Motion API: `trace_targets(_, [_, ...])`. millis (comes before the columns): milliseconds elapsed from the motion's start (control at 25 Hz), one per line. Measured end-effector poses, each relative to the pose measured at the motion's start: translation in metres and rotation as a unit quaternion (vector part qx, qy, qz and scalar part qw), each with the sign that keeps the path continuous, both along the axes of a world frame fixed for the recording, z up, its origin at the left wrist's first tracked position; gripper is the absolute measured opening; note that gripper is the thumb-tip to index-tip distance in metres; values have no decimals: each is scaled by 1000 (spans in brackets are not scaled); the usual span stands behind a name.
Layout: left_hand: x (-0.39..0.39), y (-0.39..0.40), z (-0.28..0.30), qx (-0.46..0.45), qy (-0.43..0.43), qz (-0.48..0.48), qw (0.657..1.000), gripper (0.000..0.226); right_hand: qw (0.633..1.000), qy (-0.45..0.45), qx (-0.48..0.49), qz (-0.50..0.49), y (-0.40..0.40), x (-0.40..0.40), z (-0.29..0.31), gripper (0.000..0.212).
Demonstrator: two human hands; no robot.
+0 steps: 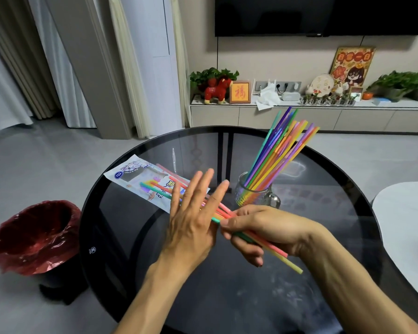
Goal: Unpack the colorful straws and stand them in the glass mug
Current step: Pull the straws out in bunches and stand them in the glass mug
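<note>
The fingers (237, 247) of the right hand (258, 230) curl round a loose bunch of thin plastic straws (263, 244), while the left hand (191, 213) lies flat, fingers straight and slightly spread, against the bunch's far ends. Beyond, the torn, glossy pack (143, 182) lies on the dark glass table (227, 297), seemingly still holding a few straws. Farther off, the ribbed glass mug (256, 194) already holds a leaning fan of straws, so the job looks well over half done.

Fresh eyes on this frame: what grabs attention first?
The fan of colorful straws standing in the glass mug at the middle of the dark round table. In front of it, the right hand grips another bundle of straws while the left hand is spread flat over their far ends. The red-lined bin stands on the floor, left.
</note>
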State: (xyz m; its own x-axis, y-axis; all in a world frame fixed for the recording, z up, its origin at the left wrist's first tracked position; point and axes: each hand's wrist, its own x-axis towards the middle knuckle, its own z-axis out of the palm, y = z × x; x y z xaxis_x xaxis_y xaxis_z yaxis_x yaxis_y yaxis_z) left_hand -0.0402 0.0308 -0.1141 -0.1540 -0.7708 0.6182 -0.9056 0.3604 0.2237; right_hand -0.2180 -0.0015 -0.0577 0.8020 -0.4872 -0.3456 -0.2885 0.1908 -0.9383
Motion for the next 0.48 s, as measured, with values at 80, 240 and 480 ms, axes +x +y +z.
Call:
trace_targets(80, [1,0,-4,-10,-10,-12,1000,64,1000,-22,12,13,2,-1,4,32])
trace_targets(240, [4,4,1,5,30,2,1000,36,997,-45,61,-22,-2,-2,8,81])
trace_targets(480, [3,13,59,109,418,-152,889,18,948,-114,49,-294,-12,4,0,60])
